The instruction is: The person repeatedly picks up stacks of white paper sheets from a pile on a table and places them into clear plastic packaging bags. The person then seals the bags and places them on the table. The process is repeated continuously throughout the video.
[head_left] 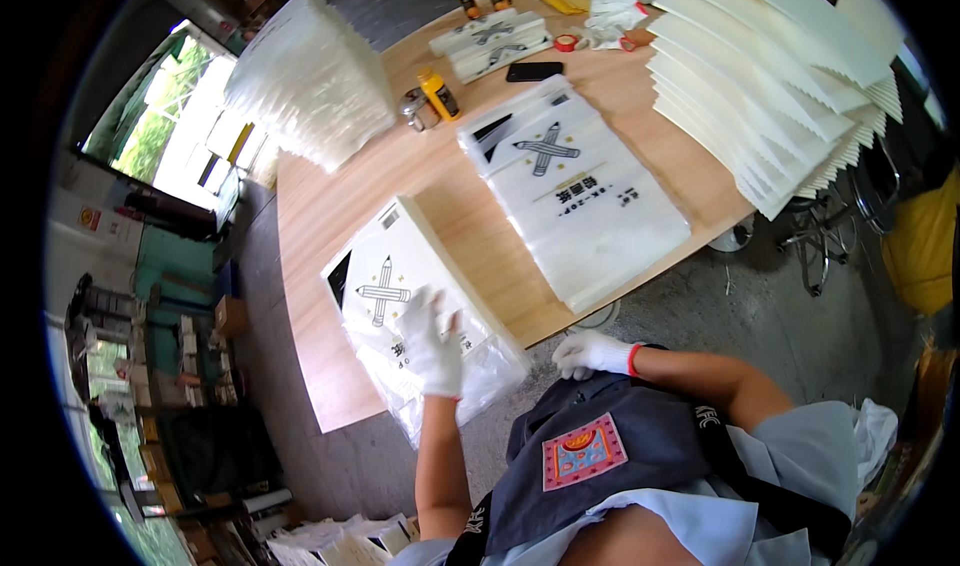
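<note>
My left hand (pixel 435 351), in a white knit glove, lies over a stack of paper packs in clear plastic bags (pixel 440 276) at the table's near left. Its fingers are spread against the top bag, which carries a crossed-pencils print. Loose plastic (pixel 480 376) sags past the table edge below the hand. In front of my apron, apart from the table, is my right hand (pixel 595 354), gloved too, its fingers curled closed with nothing showing in them. To the right of the stack lies a flat pile of printed clear bags (pixel 580 206).
A tall stack of clear plastic sleeves (pixel 320 86) rises at the far left. Fanned cream paper sheets (pixel 750 86) fill the right side. Beyond the bags are a yellow bottle (pixel 438 94), a metal-lidded jar (pixel 418 111), a black phone (pixel 535 72) and red tape (pixel 566 43).
</note>
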`<action>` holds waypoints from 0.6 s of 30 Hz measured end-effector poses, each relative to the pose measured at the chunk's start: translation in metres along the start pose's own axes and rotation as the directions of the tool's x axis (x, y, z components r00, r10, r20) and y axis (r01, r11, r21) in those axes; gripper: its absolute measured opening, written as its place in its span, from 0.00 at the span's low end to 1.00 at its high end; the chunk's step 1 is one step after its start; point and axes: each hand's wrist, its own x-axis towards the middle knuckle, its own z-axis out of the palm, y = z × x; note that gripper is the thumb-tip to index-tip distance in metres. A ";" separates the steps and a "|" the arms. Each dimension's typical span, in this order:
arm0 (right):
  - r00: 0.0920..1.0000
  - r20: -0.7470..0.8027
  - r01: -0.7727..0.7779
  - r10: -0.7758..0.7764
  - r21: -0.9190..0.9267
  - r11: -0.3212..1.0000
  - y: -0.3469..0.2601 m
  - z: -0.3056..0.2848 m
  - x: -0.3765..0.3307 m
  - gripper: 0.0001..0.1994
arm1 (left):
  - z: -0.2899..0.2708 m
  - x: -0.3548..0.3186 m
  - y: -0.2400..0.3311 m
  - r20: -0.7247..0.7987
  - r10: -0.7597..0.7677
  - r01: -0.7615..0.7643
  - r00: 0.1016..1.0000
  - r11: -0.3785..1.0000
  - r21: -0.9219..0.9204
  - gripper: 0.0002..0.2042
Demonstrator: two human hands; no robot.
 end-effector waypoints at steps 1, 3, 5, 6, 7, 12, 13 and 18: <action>0.997 -0.072 0.000 -0.001 -0.004 1.000 0.003 -0.010 -0.007 0.15 | 0.026 0.012 0.011 0.043 0.093 -0.083 0.995 0.980 -0.179 0.14; 0.978 -0.208 0.059 -0.031 0.128 0.990 0.009 -0.018 -0.024 0.14 | 0.071 0.034 0.056 0.255 0.251 -0.156 0.934 0.927 -0.341 0.11; 0.949 -0.315 0.125 -0.033 0.274 0.954 0.006 -0.017 -0.045 0.14 | 0.120 0.053 0.098 0.512 0.214 0.067 0.832 0.877 -0.476 0.13; 0.928 -0.367 0.140 -0.055 0.209 0.968 0.013 -0.019 -0.050 0.13 | 0.145 0.057 0.117 0.494 0.253 -0.002 0.832 0.892 -0.453 0.16; 0.917 -0.395 0.146 -0.049 0.221 0.964 0.017 -0.019 -0.053 0.13 | 0.166 0.059 0.131 0.475 0.286 -0.068 0.832 0.903 -0.424 0.19; 0.884 -0.464 0.153 -0.050 0.188 0.970 0.036 -0.027 -0.074 0.14 | 0.199 0.053 0.157 0.356 0.355 -0.305 0.865 0.933 -0.191 0.29; 0.883 -0.465 0.169 -0.071 0.172 0.971 0.037 -0.032 -0.076 0.14 | 0.197 0.055 0.157 0.422 0.388 -0.312 0.819 0.919 -0.239 0.30; 0.883 -0.451 0.194 -0.127 0.104 0.976 0.025 -0.069 -0.082 0.13 | 0.184 0.038 0.154 0.494 0.385 -0.315 0.779 0.923 -0.223 0.27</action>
